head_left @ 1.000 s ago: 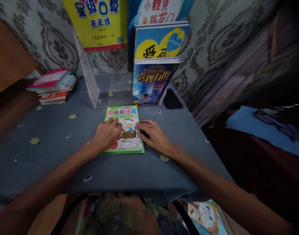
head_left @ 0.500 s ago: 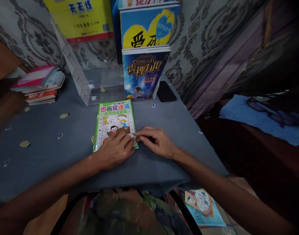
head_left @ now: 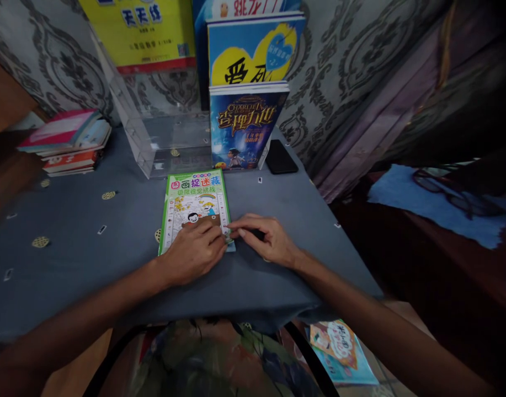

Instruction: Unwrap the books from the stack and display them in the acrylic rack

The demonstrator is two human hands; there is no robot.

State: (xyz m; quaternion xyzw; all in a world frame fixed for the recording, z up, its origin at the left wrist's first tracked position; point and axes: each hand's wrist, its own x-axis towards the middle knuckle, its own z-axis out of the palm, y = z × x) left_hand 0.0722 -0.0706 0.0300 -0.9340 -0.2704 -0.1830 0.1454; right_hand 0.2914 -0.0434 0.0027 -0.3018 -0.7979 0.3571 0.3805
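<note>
A green-bordered picture book [head_left: 195,204] with a cartoon cover lies on the cloth-covered table. My left hand [head_left: 197,248] rests across its lower part, fingers curled together at the lower right corner. That corner of the cover looks slightly raised, with a pale blue strip under it. From the right, my right hand [head_left: 265,237] reaches the same edge, thumb and index finger pinched at the book's side. The left thumb and the exact grip of the fingertips are partly hidden.
Behind the book stands a clear acrylic rack [head_left: 139,138] holding upright books, a blue one [head_left: 246,129] in front. A black phone [head_left: 281,157] lies beside it. Stacked books [head_left: 70,140] sit at left. Glasses [head_left: 459,193] rest on blue cloth at right. More books [head_left: 344,353] lie below the table.
The cover's lower right corner has lifted a little at my fingers, showing a bluish strip underneath. Both hands stay nearly in place; the view shifts slightly.
</note>
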